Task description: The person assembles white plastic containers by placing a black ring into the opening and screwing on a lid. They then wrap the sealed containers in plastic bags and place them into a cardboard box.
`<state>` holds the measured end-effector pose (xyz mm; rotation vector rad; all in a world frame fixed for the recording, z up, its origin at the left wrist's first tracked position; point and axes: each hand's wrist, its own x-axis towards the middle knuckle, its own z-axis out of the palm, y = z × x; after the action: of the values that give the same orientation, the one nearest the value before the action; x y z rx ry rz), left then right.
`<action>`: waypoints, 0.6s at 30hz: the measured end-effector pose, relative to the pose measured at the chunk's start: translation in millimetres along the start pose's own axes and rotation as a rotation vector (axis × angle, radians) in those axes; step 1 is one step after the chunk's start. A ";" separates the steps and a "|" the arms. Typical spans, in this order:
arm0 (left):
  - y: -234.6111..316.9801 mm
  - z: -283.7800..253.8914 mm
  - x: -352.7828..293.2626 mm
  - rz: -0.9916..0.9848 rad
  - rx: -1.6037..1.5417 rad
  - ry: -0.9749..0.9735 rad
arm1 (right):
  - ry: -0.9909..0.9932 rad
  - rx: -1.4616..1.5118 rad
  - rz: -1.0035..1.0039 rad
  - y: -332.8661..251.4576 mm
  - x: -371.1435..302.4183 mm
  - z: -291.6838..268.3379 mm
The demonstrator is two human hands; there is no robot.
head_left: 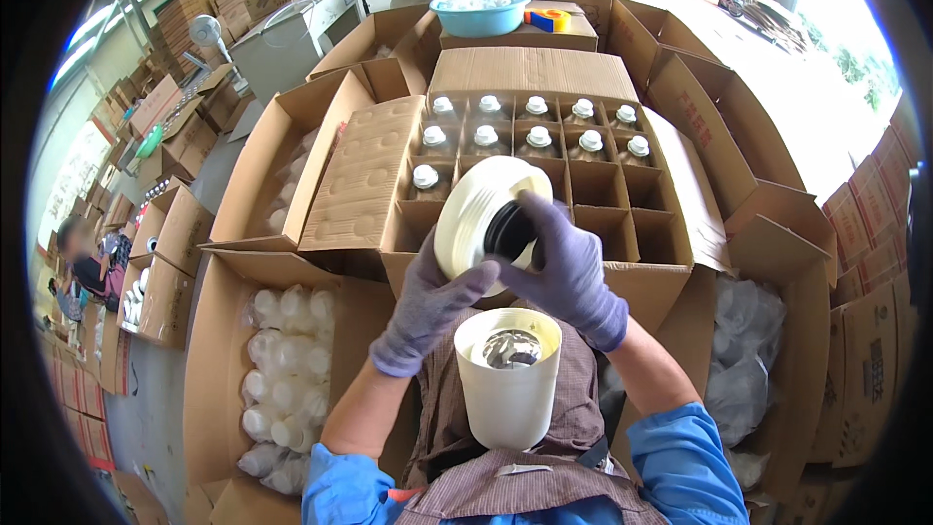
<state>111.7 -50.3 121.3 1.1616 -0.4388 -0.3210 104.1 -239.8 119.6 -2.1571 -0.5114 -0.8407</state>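
Note:
Above my lap, my left hand (426,306) is closed round a tilted cream plastic piece (465,206) with a ribbed, thread-like side. My right hand (573,272), also gloved in grey-purple, grips a black ribbed round part (505,231) at the cream piece's opening. Whether the black part sits inside it or only against it, I cannot tell. Between my forearms a cream cylindrical container (507,403) stands open on my lap, with a shiny silver surface (512,348) inside. Just beyond my hands, clear bottles with white caps (537,139) fill several cells of a divided carton (653,280).
An open carton (219,369) on the left holds bagged white pieces (289,369); one on the right holds more bags (746,331). A blue basin (476,19) and a tape roll (549,19) rest on boxes ahead. A person (89,262) sits far left.

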 end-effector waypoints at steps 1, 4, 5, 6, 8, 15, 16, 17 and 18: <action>-8.4 11.7 0.4 0.038 0.092 0.055 | 0.053 0.487 0.399 5.8 -1.2 14.0; -11.7 16.5 9.9 0.446 0.670 0.100 | -0.084 0.605 0.349 18.2 -0.4 12.2; -11.4 13.9 3.7 0.097 0.164 0.111 | -0.149 0.590 0.489 14.3 -0.6 3.2; -9.4 4.0 6.5 0.132 -0.035 0.135 | -0.276 0.478 0.577 9.7 4.6 -9.4; -4.4 -7.6 2.2 0.065 -0.038 0.139 | -0.063 -0.052 0.035 -6.5 5.9 -5.8; -1.9 13.8 -0.4 0.069 0.113 0.119 | -0.150 0.543 0.544 5.4 6.9 7.4; -1.9 13.7 -3.3 0.075 0.103 0.119 | -0.143 0.547 0.527 5.3 4.2 9.8; -4.5 12.4 -4.5 0.114 0.164 0.130 | -0.135 0.552 0.509 6.2 0.1 14.0; -9.4 11.4 -4.6 0.151 0.224 0.135 | -0.124 0.552 0.495 8.8 -4.5 16.9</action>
<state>102.0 -60.8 115.5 1.3506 -0.4487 -0.0621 112.9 -232.8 103.5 -1.7102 -0.2129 -0.2499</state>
